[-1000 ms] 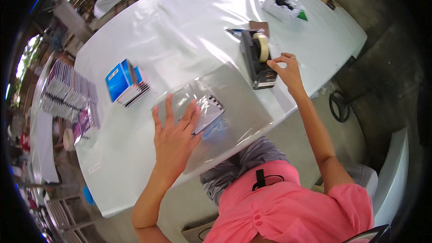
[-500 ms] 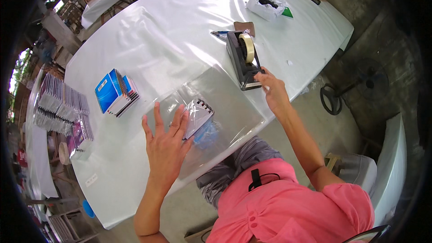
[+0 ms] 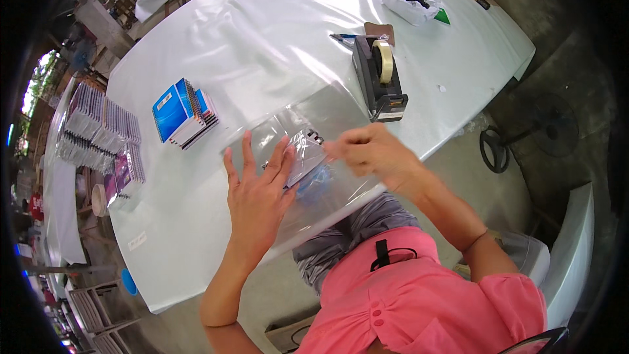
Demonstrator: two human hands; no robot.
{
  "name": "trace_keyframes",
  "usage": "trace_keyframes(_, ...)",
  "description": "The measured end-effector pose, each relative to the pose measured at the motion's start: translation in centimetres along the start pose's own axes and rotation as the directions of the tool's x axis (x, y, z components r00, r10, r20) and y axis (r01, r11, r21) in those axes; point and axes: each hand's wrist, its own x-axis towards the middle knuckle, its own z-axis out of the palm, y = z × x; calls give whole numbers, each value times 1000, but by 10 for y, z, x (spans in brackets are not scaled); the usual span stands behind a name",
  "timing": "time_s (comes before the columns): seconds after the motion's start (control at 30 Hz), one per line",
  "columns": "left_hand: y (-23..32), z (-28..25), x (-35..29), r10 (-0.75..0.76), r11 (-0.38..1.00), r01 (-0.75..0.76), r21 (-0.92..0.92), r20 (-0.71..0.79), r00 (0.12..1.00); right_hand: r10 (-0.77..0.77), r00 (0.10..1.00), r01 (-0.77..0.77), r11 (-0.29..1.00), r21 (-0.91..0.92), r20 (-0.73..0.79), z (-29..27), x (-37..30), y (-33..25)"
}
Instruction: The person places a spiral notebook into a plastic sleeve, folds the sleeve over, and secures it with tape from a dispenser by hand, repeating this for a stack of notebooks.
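Observation:
My left hand lies with fingers spread on a small spiral notebook and the clear plastic around it. The notebook shows a pale face, with black coils at its far right corner and blue near its lower edge. Under it spreads a larger sheet of clear plastic at the table's near edge. My right hand is closed in a pinch at the notebook's right side; anything between its fingertips is too small and blurred to name. Beyond it stands a black tape dispenser with a roll of clear tape.
Blue-covered spiral notebooks are stacked to the left on the white-covered table. Several wrapped notebooks stand piled at the far left. Behind the dispenser lie a pen, a brown pad and a white bag.
My right hand has left the front end of the tape dispenser and come left to the notebook, its fingers pinched. My left hand stays spread on the notebook. The whole view has shifted slightly.

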Motion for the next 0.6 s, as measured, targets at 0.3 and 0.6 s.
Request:
trace_keyframes(0.3, 1, 2, 0, -2, 1000, 2, -8, -2, 1000, 49, 992, -55, 997, -50, -116, 34, -3, 38)
trace_keyframes(0.6, -19, 7, 17, 27, 977, -12, -211, 67, 997, -286, 944, 251, 946, -204, -165, 32, 13, 86)
